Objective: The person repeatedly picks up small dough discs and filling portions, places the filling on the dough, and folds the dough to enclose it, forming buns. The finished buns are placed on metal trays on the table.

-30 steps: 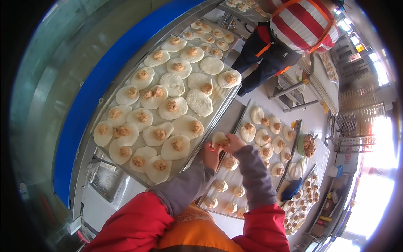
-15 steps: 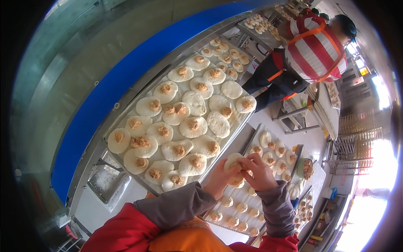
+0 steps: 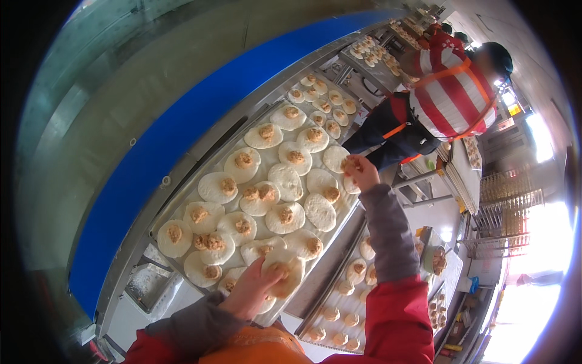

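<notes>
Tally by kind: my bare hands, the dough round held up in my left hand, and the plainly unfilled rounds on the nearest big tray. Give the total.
Hands: 2, the left hand and the right hand
Held dough round: 1
Plainly unfilled rounds: 3
Total: 6

Dough rounds (image 3: 321, 212) lay on a nearer tray (image 3: 344, 207), most with filling mounds (image 3: 286, 215) on top, and a farther tray (image 3: 308, 109) beyond. Right of the nearer tray, pleated buns (image 3: 331, 313) sat on another tray (image 3: 332, 297), left of a filling bowl (image 3: 428, 259).
</notes>
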Available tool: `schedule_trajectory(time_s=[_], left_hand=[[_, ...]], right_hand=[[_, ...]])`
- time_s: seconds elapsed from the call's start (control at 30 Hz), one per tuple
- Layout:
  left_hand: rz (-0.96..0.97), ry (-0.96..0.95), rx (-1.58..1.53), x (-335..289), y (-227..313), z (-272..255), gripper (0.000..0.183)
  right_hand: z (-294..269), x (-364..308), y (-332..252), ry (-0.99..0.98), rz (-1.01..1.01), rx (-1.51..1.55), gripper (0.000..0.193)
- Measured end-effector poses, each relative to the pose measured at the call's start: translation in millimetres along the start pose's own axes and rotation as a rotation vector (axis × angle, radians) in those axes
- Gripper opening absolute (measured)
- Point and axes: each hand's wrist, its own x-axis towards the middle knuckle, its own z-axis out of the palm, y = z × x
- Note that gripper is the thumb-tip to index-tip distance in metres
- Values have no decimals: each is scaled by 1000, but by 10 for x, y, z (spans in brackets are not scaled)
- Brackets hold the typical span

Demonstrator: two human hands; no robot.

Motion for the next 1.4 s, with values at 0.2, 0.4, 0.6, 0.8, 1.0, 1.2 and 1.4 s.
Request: schedule_trajectory(time_s=[0.2, 0.4, 0.6, 0.8, 1.0, 1.2, 1.4], left_hand=[[-68, -7, -206, -424, 123, -416, 44], [-102, 101, -42, -596, 164, -622, 39], [-151, -21, -46, -642, 82, -661, 48], [-108, 96, 48, -867, 124, -889, 43], [81, 103, -137, -938, 549, -1148, 54], [223, 87, 222, -544, 1168, -986, 61], [175, -148, 517, 686, 1950, -513, 55]], right_hand=[[279, 479, 214, 244, -276, -887, 42], [706, -725, -556, -108, -322, 13, 34], [1110, -798, -718, 60, -234, -413, 26], [1528, -268, -536, -45, 16, -696, 49], [1541, -347, -576, 34, -50, -316, 43], [738, -997, -221, 334, -13, 364, 45], [474, -2354, 45, 322, 243, 693, 45]])
